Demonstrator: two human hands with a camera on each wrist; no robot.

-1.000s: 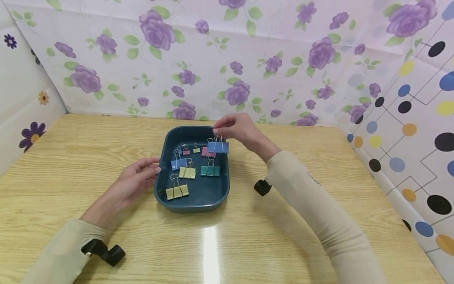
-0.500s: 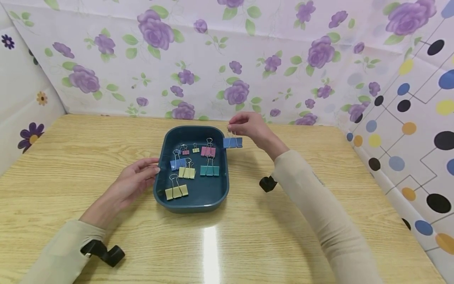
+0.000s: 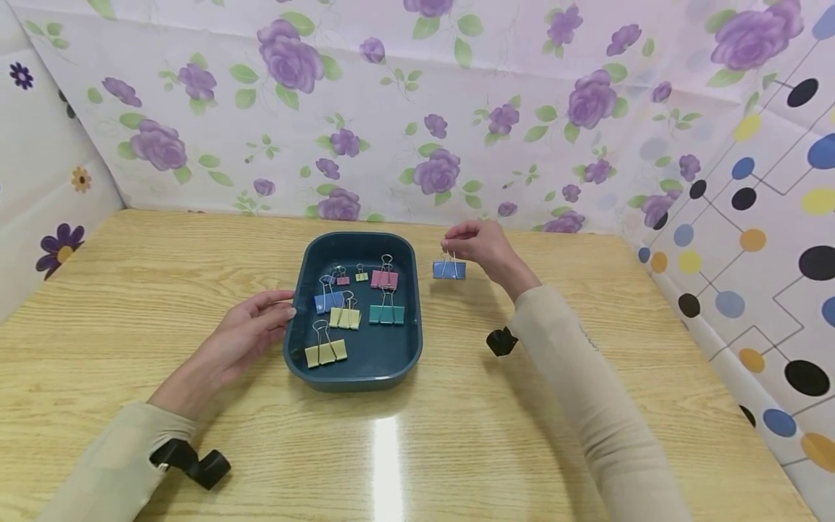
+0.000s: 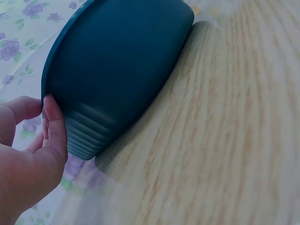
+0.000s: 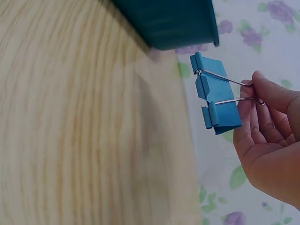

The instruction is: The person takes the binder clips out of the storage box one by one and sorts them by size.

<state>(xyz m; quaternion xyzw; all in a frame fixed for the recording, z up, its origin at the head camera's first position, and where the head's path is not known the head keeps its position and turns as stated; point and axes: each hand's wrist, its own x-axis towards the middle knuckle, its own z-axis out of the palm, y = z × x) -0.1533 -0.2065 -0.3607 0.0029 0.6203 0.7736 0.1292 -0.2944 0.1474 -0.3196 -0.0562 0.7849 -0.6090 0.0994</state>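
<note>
Head view: left hand (image 3: 244,335) loose against tray (image 3: 381,355), right hand (image 3: 485,251) tight on blue clip (image 3: 449,271).

I'm beside a screened-off tabletop booth, rigged for filming. Patterned sheets close in the wood-grain table (image 3: 280,449) on three sides: a back sheet (image 3: 391,101) of purple roses and green leaves, a left sheet (image 3: 39,174) with scattered dark and orange flowers, and a right sheet (image 3: 776,232) of coloured dots joined by thin lines. Long creases run across the back one, as in hung cloth or film. Black wrist mounts (image 3: 212,470) sit at the person's sleeves, and a light streak (image 3: 386,471) gleams on the tabletop. Binder clips (image 3: 326,353) in a dark tray (image 3: 355,384) are office stock, though with the sheets blocking my view, I can't tell home from office.
</note>
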